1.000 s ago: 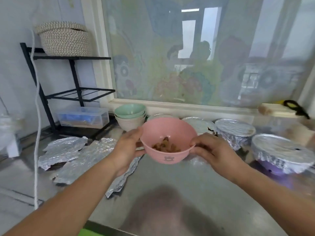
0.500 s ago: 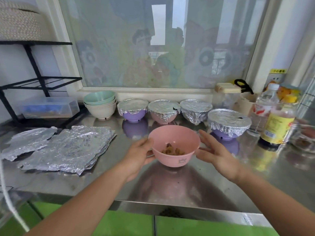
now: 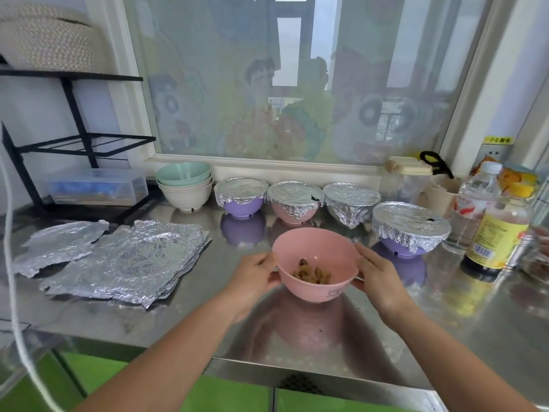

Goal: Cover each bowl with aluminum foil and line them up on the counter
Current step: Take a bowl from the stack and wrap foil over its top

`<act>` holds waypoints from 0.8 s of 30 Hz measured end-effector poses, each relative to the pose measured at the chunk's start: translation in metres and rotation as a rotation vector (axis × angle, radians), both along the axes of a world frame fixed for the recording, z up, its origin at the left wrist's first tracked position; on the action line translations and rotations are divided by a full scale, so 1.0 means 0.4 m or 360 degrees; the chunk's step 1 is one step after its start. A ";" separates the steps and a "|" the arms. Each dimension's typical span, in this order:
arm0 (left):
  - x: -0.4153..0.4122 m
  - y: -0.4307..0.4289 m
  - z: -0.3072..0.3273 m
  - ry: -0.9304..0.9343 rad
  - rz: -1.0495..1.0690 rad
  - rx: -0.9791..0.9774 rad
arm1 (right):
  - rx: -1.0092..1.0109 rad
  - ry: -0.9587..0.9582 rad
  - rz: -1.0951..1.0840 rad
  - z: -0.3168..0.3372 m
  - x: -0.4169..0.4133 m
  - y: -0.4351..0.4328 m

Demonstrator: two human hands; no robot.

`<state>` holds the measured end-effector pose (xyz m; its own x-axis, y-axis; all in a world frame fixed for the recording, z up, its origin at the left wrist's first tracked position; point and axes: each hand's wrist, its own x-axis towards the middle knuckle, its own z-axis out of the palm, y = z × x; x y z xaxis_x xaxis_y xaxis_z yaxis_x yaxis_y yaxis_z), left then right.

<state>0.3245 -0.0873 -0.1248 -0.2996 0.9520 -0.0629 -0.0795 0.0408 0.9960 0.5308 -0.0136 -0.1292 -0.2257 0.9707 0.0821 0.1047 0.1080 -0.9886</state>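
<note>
Now we have the pink bowl between both hands. Our left hand cups its left wall, thumb at the rim and fingers curled against the side. Our right hand wraps its right wall the same way. Brown bits of food lie uncovered in its bottom. We cannot tell whether the bowl sits on the steel counter or hangs just above it.

Behind the pink bowl stand four foil-covered bowls, the rightmost one nearer to us. A stack of foil sheets lies to its left, and stacked uncovered bowls stand behind it on the left. Half a second ago our right hand was spread, just off the bowl's wall, and it has since closed onto it.
</note>
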 end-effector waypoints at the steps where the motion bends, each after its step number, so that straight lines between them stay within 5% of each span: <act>1: 0.002 -0.001 -0.001 0.0001 -0.0001 -0.0001 | -0.0005 -0.0023 0.0000 -0.001 0.002 0.001; 13: -0.264 -0.057 0.054 0.0276 0.0385 0.0032 | 0.0816 -0.0811 -0.0153 0.161 -0.052 -0.027; 24: -0.602 -0.217 0.022 0.0795 0.0796 -0.0261 | 0.0815 -0.0824 0.0367 0.142 -0.481 -0.074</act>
